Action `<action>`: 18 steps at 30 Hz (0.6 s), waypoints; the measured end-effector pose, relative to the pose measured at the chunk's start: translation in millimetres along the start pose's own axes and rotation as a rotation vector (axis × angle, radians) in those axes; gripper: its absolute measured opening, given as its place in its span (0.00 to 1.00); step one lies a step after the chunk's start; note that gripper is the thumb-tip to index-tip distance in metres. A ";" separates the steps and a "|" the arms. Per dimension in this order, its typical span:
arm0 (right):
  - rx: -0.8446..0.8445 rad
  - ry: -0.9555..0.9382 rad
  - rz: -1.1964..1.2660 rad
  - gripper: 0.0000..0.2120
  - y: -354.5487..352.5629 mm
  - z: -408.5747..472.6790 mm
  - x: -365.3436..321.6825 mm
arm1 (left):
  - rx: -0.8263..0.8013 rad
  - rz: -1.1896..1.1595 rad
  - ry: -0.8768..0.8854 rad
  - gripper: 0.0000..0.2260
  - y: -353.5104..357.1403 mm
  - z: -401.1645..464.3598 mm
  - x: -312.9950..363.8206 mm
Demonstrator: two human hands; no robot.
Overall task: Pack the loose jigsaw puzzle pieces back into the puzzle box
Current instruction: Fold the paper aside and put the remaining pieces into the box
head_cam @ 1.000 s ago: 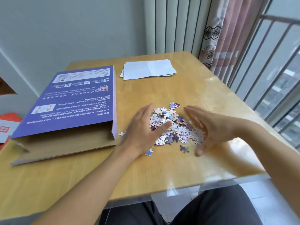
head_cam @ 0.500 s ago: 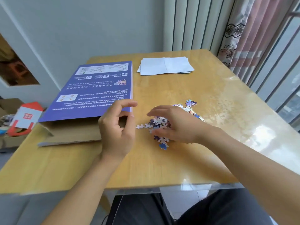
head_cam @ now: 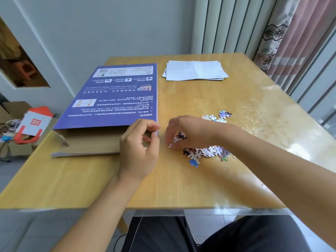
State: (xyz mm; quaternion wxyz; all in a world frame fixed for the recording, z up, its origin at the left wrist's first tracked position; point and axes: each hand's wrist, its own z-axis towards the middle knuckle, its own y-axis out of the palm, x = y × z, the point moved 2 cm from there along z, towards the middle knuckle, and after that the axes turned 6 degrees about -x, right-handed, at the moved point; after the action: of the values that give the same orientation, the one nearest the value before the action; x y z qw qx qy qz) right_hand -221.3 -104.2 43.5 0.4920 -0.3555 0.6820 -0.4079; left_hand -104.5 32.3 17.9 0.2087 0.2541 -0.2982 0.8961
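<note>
The right hand [head_cam: 189, 131] hangs over the near-left edge of the puzzle pieces [head_cam: 205, 151], its fingers curled down and gripping a small clump of the white-backed, knobby cardboard bits. The rest of the pieces lie in a loose, flat heap on the table [head_cam: 254, 124] under and beyond the wrist, some showing blue and purple print, with one blue piece apart at the near edge and a few more scattered on the far side of the hand.

The left hand [head_cam: 140, 146] sits at the near right corner of the puzzle box [head_cam: 112, 99], thumb and forefinger pinching the edge of its purple upper panel, where the open end shows plain brown card inside. The box is broad, thin and flat, its glossy top printed with white text, and it lies to the left of the pieces, not touching the heap.

The table is pale wood under a clear, shiny cover that catches the window light. A folded white sheet of paper [head_cam: 195, 70] lies flat at the far side. Ribbed pale curtains [head_cam: 227, 24] hang behind.
</note>
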 end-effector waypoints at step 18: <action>-0.221 0.426 -0.147 0.65 -21.7 -81.0 10.0 | -0.755 0.407 -0.074 0.46 35.3 -11.5 39.3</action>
State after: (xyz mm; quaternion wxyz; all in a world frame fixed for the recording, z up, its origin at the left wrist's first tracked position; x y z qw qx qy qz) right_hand -299.9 -105.3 74.2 0.2643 -0.3616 0.7833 -0.4311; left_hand -157.7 22.4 17.6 0.0949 0.1278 -0.6565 0.7373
